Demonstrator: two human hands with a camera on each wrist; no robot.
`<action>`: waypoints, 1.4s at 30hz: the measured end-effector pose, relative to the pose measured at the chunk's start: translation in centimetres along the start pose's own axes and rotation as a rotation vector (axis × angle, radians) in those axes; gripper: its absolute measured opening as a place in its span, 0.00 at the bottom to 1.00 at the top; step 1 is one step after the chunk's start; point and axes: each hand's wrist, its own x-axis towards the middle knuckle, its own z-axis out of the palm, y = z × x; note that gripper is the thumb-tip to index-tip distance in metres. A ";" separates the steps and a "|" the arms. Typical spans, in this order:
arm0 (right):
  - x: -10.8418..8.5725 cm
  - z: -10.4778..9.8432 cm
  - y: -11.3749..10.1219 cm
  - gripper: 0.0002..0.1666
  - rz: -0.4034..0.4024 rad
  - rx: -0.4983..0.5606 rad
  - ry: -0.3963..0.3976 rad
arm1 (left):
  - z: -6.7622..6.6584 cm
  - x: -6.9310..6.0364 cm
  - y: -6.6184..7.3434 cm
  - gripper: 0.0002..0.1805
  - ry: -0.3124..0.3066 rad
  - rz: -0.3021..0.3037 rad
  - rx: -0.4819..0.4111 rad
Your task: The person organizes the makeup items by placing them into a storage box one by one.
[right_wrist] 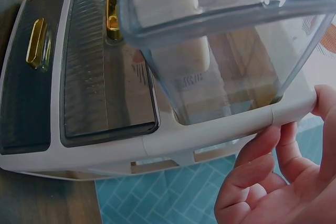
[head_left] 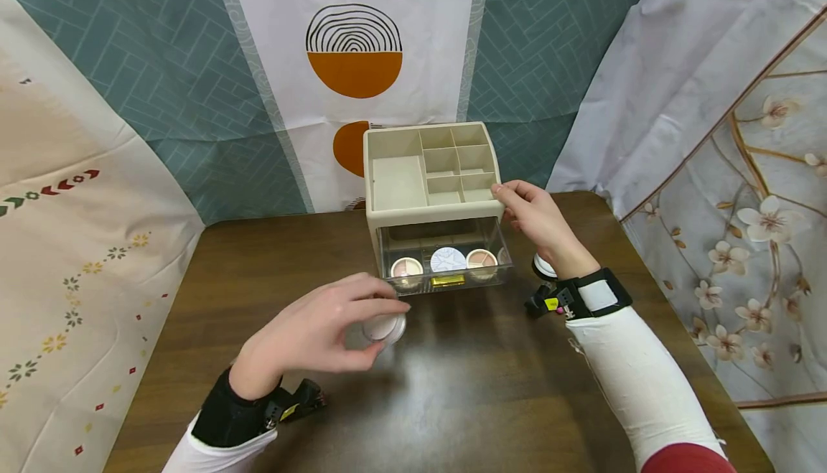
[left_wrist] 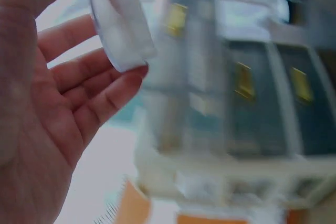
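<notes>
My left hand (head_left: 316,326) pinches a small round container (head_left: 382,326) with clear, translucent sides between thumb and fingers, in front of the drawer. In the left wrist view the same container (left_wrist: 123,30) appears tilted and blurred. A cream desktop organizer (head_left: 399,184) stands at the table's back, its clear top drawer (head_left: 403,286) pulled out. Inside lie several round compacts, among them a pink-and-white one (head_left: 406,268), a white patterned one (head_left: 448,260) and a brown-toned one (head_left: 481,258). My right hand (head_left: 539,222) grips the organizer's upper right edge with thumb and fingers.
Below the pulled-out drawer are two closed dark drawers with gold handles, one handle (right_wrist: 35,43) at far left. A dark round item with a white top (head_left: 544,267) sits partly behind my right wrist. Patterned cloth (head_left: 543,64) hangs behind the wooden table (head_left: 452,401).
</notes>
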 end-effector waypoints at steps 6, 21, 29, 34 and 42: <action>0.1 0.1 0.2 0.29 0.005 0.006 -0.003 | -1.7 7.8 0.4 0.25 0.010 -0.037 0.068; 0.3 0.7 0.3 0.28 -0.019 0.014 -0.012 | 2.1 15.8 -1.1 0.13 -0.248 -0.269 0.389; 0.1 0.5 0.2 0.30 -0.005 0.007 0.004 | 4.3 17.7 -1.2 0.15 -0.288 -0.401 0.473; 0.1 0.4 0.3 0.29 -0.008 0.018 0.001 | 5.1 17.9 -1.0 0.14 -0.247 -0.388 0.643; 0.2 0.2 0.4 0.29 -0.013 0.017 0.013 | 5.5 17.9 -0.9 0.14 -0.181 -0.377 0.717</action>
